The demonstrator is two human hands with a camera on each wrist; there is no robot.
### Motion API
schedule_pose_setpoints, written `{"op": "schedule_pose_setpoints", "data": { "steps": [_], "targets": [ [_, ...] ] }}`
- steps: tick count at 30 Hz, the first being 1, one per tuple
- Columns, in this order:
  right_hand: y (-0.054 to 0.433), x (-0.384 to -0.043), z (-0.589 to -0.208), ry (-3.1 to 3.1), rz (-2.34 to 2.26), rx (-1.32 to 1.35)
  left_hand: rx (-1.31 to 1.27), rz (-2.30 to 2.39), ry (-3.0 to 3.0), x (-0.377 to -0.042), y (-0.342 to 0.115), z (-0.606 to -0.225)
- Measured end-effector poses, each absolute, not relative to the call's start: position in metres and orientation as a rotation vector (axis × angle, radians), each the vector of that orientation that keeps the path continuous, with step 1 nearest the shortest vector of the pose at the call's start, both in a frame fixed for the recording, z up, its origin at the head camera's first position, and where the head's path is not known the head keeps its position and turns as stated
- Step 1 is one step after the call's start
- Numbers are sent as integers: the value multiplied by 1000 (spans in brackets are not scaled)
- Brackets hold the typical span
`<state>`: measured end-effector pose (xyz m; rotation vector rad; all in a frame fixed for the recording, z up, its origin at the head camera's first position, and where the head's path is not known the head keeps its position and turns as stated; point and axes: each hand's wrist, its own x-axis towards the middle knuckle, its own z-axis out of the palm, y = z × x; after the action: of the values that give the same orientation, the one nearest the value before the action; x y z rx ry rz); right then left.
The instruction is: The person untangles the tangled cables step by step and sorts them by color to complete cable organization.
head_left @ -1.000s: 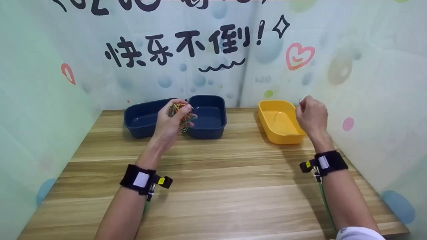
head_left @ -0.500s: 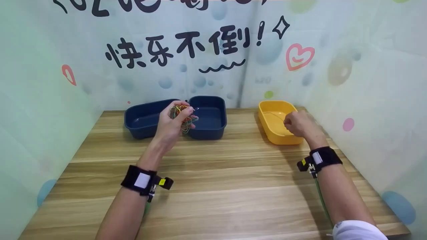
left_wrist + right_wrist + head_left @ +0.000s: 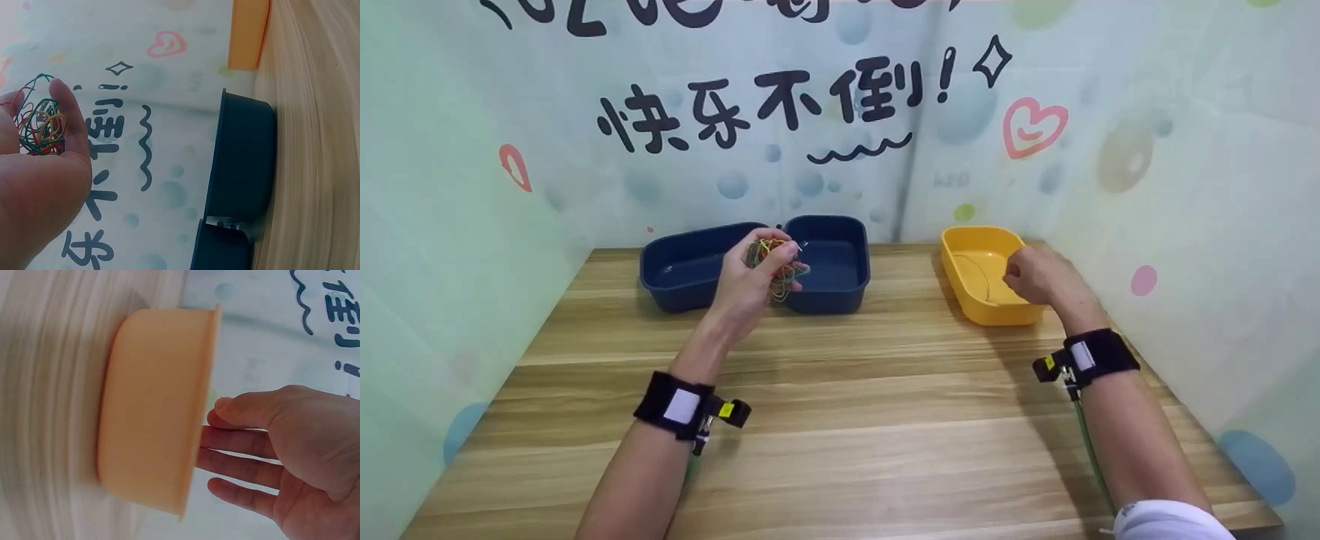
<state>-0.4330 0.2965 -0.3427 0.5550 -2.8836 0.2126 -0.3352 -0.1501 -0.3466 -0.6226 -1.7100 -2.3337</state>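
Note:
In the head view my left hand (image 3: 746,277) holds a tangle of thin rubber bands (image 3: 772,259), in green, red, orange and yellow. Loops stick out between its thumb and fingers, and the left wrist view shows the same bundle (image 3: 42,129) in the curled palm. My right hand (image 3: 1039,277) is over the right side of a yellow bin (image 3: 997,313). In the right wrist view its thumb and index tips lie close together, the other fingers fairly straight; no band shows between them. A thin curved strand (image 3: 987,281) lies inside the yellow bin.
Two dark blue bins stand at the back: one on the left (image 3: 675,296), partly behind my left hand, and one in the middle (image 3: 825,300). A wooden table (image 3: 870,420) bears all the bins. Printed fabric walls (image 3: 885,180) enclose the back and sides.
My right hand has come down and left from beside the yellow bin to over it, then shifted slightly right. The thin strand in the bin has changed position. The left hand barely moved.

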Motion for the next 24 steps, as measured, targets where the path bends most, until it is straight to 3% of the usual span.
{"op": "schedule_pose_setpoints", "data": {
  "steps": [5,12,24],
  "targets": [
    [267,-418,-323,-2667,354,630,-613,-2374,-1707,-334,-148,-347],
    [199,-381,-298,-2270,631,992,-600,-2442,-1659,-329,-137,-344],
    [109,-333,-297,-1983,905,1424,-523,-2560,-1511,-322,-112,-338]
  ]
}}
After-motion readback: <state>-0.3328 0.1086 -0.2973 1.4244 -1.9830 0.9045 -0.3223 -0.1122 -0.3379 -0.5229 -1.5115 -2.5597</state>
